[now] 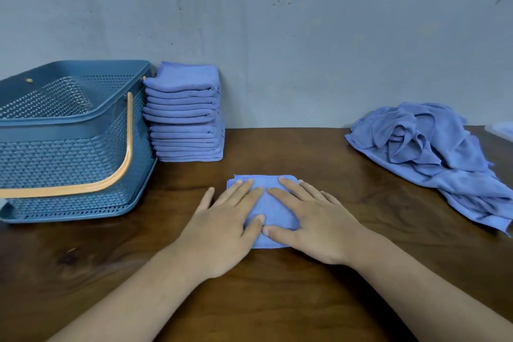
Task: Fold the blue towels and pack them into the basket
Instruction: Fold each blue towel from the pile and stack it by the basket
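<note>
A small folded blue towel [273,209] lies flat on the wooden table [347,189] in front of me. My left hand [224,228] presses on its left half with straight fingers. My right hand [311,219] lies flat on its right half, thumb tips of both hands nearly meeting. A tall stack of folded blue towels [184,114] stands against the wall beside the blue plastic basket [69,144], which sits at the left with its orange handle down. A heap of unfolded blue towels [433,155] lies at the right.
A grey wall [305,36] runs along the table's far edge. Something pale shows at the right edge of the view, behind the heap. Bare wood stretches between the folded stack and the heap.
</note>
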A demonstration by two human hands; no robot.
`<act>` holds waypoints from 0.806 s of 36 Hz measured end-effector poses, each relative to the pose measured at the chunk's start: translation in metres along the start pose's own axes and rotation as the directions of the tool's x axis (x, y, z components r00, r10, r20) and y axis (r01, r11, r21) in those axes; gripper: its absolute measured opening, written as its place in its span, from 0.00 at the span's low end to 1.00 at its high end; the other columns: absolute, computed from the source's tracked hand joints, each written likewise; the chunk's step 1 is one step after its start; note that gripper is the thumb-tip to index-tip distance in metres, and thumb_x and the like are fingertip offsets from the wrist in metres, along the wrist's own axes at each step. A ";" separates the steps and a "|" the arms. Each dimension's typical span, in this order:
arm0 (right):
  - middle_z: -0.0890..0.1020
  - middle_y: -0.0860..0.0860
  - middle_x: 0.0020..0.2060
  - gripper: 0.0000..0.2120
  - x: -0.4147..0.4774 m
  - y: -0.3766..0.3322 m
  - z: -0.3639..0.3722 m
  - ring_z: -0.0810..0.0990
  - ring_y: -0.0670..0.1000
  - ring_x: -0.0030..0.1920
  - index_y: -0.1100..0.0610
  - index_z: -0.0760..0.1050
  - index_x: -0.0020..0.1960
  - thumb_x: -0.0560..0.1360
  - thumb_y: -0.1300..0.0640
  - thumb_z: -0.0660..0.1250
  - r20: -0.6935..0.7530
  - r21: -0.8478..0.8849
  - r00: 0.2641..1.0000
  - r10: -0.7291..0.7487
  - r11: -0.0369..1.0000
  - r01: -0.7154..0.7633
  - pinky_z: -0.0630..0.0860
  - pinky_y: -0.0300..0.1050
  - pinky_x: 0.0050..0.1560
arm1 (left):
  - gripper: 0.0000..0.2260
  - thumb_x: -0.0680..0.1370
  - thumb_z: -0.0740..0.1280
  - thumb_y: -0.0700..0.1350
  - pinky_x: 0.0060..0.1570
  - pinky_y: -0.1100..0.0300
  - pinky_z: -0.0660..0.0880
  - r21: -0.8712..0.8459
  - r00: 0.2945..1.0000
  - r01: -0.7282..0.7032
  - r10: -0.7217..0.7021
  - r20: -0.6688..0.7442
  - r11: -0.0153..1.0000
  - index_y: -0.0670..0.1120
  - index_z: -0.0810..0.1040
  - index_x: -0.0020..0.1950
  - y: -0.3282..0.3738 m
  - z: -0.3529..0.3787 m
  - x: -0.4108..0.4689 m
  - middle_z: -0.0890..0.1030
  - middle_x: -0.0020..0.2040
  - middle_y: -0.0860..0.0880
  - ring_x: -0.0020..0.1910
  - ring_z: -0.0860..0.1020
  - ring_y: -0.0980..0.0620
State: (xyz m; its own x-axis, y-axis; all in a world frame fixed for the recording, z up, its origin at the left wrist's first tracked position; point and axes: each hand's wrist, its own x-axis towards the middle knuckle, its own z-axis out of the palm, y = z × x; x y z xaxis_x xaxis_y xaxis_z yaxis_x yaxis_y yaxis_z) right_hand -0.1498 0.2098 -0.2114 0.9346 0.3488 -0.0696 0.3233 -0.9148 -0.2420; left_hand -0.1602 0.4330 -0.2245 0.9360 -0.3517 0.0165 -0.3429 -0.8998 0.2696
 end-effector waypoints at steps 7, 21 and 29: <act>0.49 0.27 0.81 0.36 -0.003 0.011 0.008 0.43 0.36 0.82 0.28 0.55 0.81 0.75 0.22 0.56 -0.121 0.269 0.991 -0.060 0.959 0.091 0.47 0.48 0.82 | 0.35 0.84 0.50 0.68 0.83 0.49 0.38 -0.110 0.990 0.136 -0.131 0.051 0.985 0.58 0.40 0.86 -0.001 -0.002 -0.005 0.37 0.85 0.61 0.82 0.36 0.63; 0.73 0.36 0.68 0.18 0.008 0.017 0.010 0.66 0.44 0.75 0.40 0.71 0.71 0.83 0.38 0.57 -0.305 0.287 0.912 0.272 0.940 -0.185 0.61 0.51 0.77 | 0.08 0.86 0.58 0.54 0.54 0.50 0.77 -0.585 0.888 0.245 -0.421 -0.186 0.773 0.59 0.75 0.51 -0.020 -0.008 0.005 0.84 0.43 0.58 0.49 0.81 0.54; 0.44 0.38 0.85 0.30 0.011 0.001 0.009 0.40 0.50 0.85 0.35 0.43 0.84 0.85 0.33 0.45 -0.072 0.088 0.981 0.180 0.981 -0.173 0.43 0.66 0.82 | 0.10 0.85 0.57 0.57 0.59 0.46 0.76 -0.572 0.882 0.284 -0.443 -0.159 0.770 0.62 0.76 0.50 -0.023 -0.006 0.007 0.83 0.42 0.60 0.53 0.79 0.50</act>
State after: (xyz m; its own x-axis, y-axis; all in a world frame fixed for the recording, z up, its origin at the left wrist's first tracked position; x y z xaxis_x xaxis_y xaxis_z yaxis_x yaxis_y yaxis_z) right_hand -0.1403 0.2150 -0.2207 0.9858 0.1628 -0.0420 0.1420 -0.9400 -0.3102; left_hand -0.1451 0.4529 -0.2250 0.9904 0.1293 0.0480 0.0473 -0.6451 0.7626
